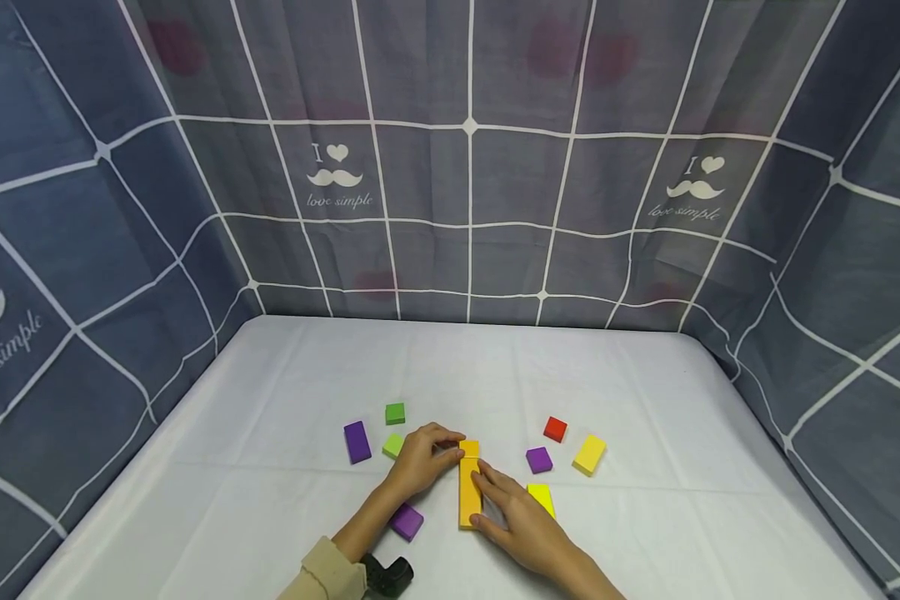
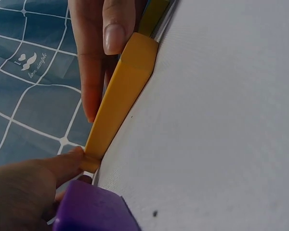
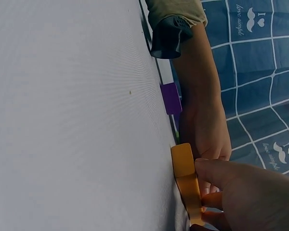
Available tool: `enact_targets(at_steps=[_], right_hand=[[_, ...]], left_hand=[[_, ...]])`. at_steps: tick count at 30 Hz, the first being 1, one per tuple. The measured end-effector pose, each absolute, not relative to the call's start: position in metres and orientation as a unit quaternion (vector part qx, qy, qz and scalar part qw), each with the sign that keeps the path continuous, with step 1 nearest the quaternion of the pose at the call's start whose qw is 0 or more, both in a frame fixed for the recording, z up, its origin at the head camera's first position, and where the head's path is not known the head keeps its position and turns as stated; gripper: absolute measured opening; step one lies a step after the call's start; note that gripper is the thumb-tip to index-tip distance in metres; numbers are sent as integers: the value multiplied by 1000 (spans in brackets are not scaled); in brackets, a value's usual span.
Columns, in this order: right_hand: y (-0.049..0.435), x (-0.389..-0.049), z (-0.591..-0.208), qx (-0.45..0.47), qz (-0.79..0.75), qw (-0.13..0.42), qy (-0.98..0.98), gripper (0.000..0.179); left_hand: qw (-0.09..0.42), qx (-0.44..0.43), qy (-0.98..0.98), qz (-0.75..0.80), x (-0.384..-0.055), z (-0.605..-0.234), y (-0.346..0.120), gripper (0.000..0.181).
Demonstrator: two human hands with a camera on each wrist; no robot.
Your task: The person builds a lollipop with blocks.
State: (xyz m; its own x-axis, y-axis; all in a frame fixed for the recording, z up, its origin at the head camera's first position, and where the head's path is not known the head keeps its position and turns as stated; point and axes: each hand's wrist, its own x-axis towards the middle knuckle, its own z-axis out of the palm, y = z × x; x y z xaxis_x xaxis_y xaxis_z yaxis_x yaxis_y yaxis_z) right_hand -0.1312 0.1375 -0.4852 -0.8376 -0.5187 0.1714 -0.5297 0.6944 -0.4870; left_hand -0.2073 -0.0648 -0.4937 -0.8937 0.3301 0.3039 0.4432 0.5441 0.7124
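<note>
Orange blocks lie between left hand and right hand, seemingly gripped.

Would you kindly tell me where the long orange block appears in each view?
Head: the long orange block is below centre, between left hand and right hand.
Left wrist: the long orange block slants from upper centre toward lower left.
Right wrist: the long orange block is in the lower part, right of centre.
Shared landmark: the left hand, visible in all three.
</note>
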Motion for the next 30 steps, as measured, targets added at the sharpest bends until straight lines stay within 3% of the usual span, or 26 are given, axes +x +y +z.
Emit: enact_targets(at_steps=[30], right_hand=[[135,-135,-490,290,203,59,-933,65]], left_hand=[[63,-226,-872,-429,-207,-494,-66,25]])
